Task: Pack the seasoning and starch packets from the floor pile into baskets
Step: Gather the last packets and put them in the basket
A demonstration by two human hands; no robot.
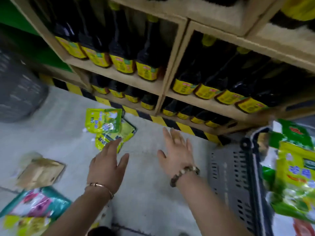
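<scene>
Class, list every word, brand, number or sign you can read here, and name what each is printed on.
Nothing reads clearly.
Yellow-green packets on the floor: blue print, blurred.
Green packets in the grey basket: blue and red print, blurred.
Bottle labels on the shelves: too small and blurred.
Teal packet: blurred.
Black-yellow stripes: no words.

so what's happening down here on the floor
A person is clearing packets off a shop floor. The left hand, open, reaches the yellow-green packets by the shelf; the right hand, also open, hovers over the floor beside it. The grey basket at the right already holds green packets, and other packets lie at lower left.
</scene>
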